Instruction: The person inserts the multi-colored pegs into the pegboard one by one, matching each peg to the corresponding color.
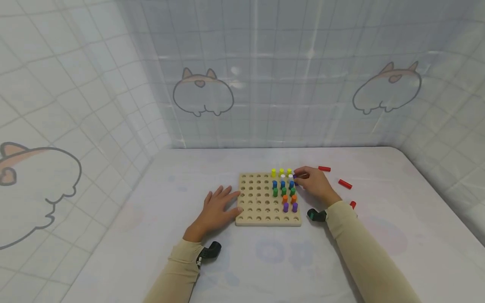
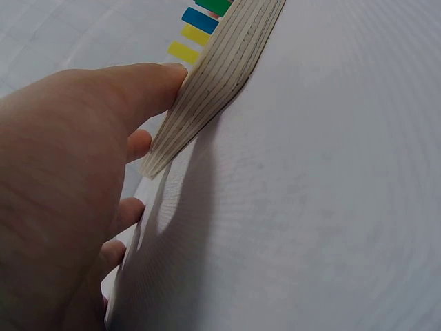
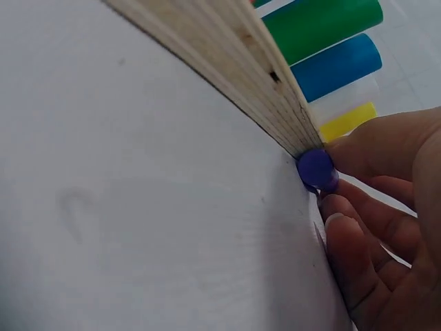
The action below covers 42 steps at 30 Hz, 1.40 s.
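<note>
A pale wooden pegboard [image 1: 269,224] lies flat on the table. Toward its right side stand rows of pegs: yellow [image 1: 281,172], white [image 1: 282,177], blue [image 1: 283,184], green [image 1: 284,192], orange [image 1: 285,200] and purple [image 1: 294,207]. My right hand [image 1: 314,183] is at the board's far right edge, pinching another purple peg [image 3: 317,170] between thumb and fingers, low beside the board. My left hand [image 1: 216,210] rests at the left edge with fingers spread; its thumb touches the board's side in the left wrist view.
Red pegs lie loose on the table right of the board: one at the back [image 1: 324,168], one farther right [image 1: 345,184], one partly hidden by the right forearm [image 1: 353,204]. A patterned curtain [image 1: 265,105] hangs behind the table.
</note>
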Motion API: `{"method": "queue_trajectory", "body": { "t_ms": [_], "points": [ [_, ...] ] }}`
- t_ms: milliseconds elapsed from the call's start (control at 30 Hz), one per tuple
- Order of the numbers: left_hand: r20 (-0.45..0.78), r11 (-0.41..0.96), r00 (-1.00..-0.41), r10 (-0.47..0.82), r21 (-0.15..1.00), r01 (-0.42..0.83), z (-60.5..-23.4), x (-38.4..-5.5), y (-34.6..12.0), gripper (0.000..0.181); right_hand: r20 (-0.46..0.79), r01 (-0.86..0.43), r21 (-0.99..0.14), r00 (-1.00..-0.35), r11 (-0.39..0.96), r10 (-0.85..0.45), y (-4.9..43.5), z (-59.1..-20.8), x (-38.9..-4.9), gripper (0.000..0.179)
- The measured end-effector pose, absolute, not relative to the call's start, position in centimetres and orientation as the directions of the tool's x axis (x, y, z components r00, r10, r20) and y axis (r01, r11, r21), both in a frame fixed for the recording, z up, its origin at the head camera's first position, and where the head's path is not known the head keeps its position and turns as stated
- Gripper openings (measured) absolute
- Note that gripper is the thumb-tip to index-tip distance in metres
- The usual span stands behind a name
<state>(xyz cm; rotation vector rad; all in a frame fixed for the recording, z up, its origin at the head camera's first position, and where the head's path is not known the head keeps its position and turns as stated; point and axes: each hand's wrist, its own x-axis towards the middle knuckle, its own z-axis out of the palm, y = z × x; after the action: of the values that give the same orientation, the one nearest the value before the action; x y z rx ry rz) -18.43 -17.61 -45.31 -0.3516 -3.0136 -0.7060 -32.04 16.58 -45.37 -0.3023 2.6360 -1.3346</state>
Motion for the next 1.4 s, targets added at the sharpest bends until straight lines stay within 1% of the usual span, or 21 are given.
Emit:
{"method": "queue_trajectory", "body": {
  "t_ms": [267, 433, 667, 867, 1167, 1400],
  "points": [
    [0.084, 0.869, -0.973, 0.216, 0.437, 0.231, -45.5, -18.5, -17.6, 0.062, -0.048, -0.099, -0.81, -0.971, 0.577, -0.234, 16.7, -46.1, -31.9, 0.036],
    [0.092, 0.875, -0.973, 0.212, 0.425, 0.231, -45.6, -18.7, -17.7, 0.063, -0.017, -0.129, -0.806, -0.971, 0.578, -0.24, 16.7, -46.2, -31.9, 0.036],
    [0.092, 0.872, -0.973, 0.213, 0.431, 0.232, -45.6, -18.8, -17.7, 0.063, -0.006, -0.153, -0.805, -0.964, 0.573, -0.267, 16.8, -45.8, -31.5, 0.037],
    [0.099, 0.87, -0.97, 0.223, 0.429, 0.244, -45.6, -18.9, -17.8, 0.063, 0.044, -0.201, -0.806, -0.959, 0.558, -0.281, 16.8, -46.0, -31.3, 0.034],
    [0.08, 0.872, -0.972, 0.219, 0.431, 0.232, -45.1, -18.5, -17.8, 0.063, 0.072, -0.22, -0.813, -0.957, 0.539, -0.282, 17.0, -46.5, -30.7, 0.033],
    [0.085, 0.87, -0.971, 0.225, 0.431, 0.24, -45.2, -18.9, -17.8, 0.063, 0.096, -0.226, -0.816, -0.961, 0.532, -0.261, 17.3, -46.3, -30.6, 0.03]
  ]
}}
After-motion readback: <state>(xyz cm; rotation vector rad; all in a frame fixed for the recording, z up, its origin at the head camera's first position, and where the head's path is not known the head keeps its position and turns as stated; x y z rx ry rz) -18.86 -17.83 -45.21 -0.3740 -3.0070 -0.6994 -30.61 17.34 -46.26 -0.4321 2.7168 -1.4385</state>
